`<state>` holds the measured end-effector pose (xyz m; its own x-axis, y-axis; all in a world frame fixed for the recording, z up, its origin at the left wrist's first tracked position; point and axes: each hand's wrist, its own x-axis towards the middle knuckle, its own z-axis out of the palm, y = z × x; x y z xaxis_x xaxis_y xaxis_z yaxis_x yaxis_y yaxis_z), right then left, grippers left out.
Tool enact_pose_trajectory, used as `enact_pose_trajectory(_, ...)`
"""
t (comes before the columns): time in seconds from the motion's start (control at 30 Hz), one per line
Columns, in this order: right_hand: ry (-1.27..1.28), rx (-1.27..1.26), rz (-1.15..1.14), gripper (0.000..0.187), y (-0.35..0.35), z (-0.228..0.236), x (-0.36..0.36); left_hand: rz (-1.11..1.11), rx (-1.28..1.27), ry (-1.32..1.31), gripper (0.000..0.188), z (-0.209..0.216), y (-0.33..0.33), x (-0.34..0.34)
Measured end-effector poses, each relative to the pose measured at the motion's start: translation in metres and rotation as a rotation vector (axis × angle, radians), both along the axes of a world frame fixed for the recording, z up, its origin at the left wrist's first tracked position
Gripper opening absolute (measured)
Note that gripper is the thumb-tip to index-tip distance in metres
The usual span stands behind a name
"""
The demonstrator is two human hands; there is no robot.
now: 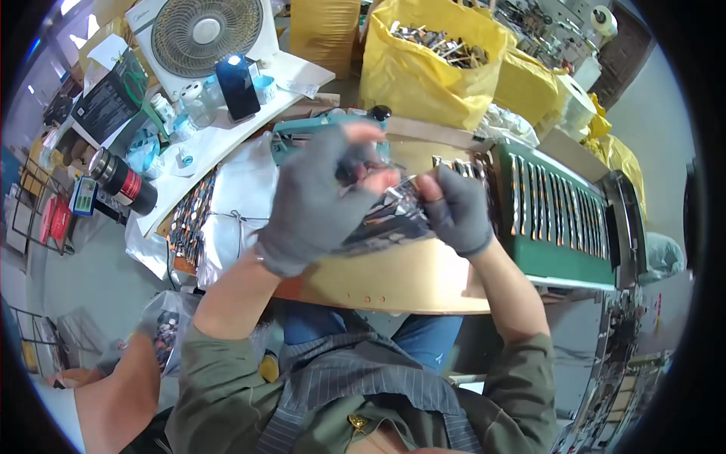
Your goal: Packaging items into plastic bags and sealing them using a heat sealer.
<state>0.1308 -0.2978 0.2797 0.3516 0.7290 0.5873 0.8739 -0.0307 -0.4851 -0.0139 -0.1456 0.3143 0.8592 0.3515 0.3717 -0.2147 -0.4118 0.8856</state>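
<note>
Both hands wear grey fingerless gloves and are raised over the tan tabletop [423, 276]. My left hand [314, 200] is curved, its fingertips smeared by motion, so its grip is unclear. My right hand [457, 208] is closed, thumb against fingers, at the right end of a bundle of dark narrow strips [389, 227] with shiny, clear-looking patches. This bundle hangs between and below the hands, partly hidden by the left one. Behind the left hand stands a teal device [291, 136], mostly covered. More strips lie just beyond my right hand.
Dark strips stand in a row on a green board [556, 261] to the right. A strip pile [193, 219] and white plastic sheet [242, 189] lie left. Beyond are a yellow bag [431, 83], phone [237, 87], fan [206, 34] and thermos [121, 181]. Another person's arm [121, 386] reaches in lower left.
</note>
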Motion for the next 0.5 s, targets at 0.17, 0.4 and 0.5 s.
enact_pose_trajectory(0.17,0.004,-0.103,-0.105,0.024,0.065,-0.040,0.035,-0.180,-0.422,0.486,0.040,-0.087,0.049,0.016)
enact_pose_trajectory(0.4,-0.083,0.008,-0.563,0.040,0.156,-0.100,0.143,0.016,-0.818,0.410,0.038,-0.205,0.083,0.068)
enact_pose_trajectory(0.5,-0.064,-0.096,-0.330,0.032,0.195,-0.054,0.104,0.090,-0.952,0.478,0.035,-0.210,0.122,0.075)
